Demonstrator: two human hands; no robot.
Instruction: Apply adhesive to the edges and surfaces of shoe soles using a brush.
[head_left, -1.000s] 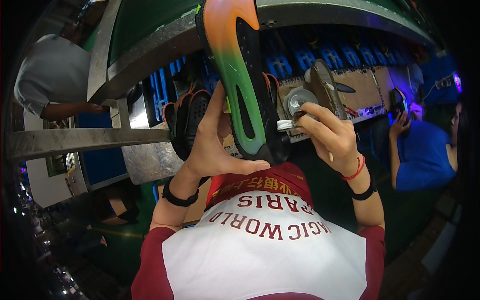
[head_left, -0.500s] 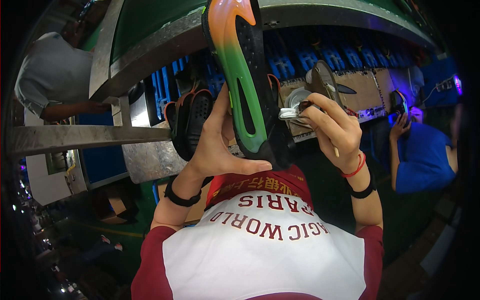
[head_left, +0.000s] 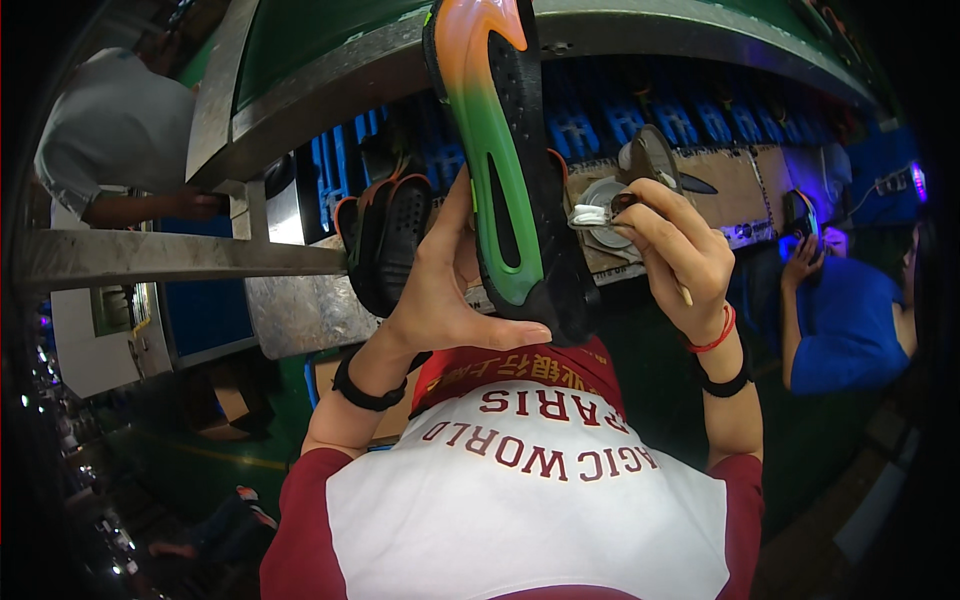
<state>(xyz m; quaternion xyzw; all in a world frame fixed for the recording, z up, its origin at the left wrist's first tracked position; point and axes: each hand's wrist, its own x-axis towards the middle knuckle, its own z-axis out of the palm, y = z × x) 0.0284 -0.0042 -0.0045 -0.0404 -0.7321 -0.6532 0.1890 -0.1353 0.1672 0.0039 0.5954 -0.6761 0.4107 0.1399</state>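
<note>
the left hand (head_left: 440, 295) is curled around the near end of a sole (head_left: 485, 140), thumb under that end, other fingers along its left side, so the grip is about as wide as the sole. the right hand (head_left: 690, 255) is pinched narrow on a thin stick (head_left: 686, 296) with a white tip (head_left: 588, 216). the tip is right by the sole's right side; i can't tell if they touch. my guess is that the step now is dabbing that side, and the next move calls for a still sole and a light touch.

the sole is up in front of the person. it's shiny, orange at the far end, then green with a long slot, and black beside that. past the right hand is a dish (head_left: 603, 192), near some card (head_left: 735, 185). dark shoes (head_left: 405, 225) are to the left. far right, someone in blue (head_left: 845, 320) works too.
</note>
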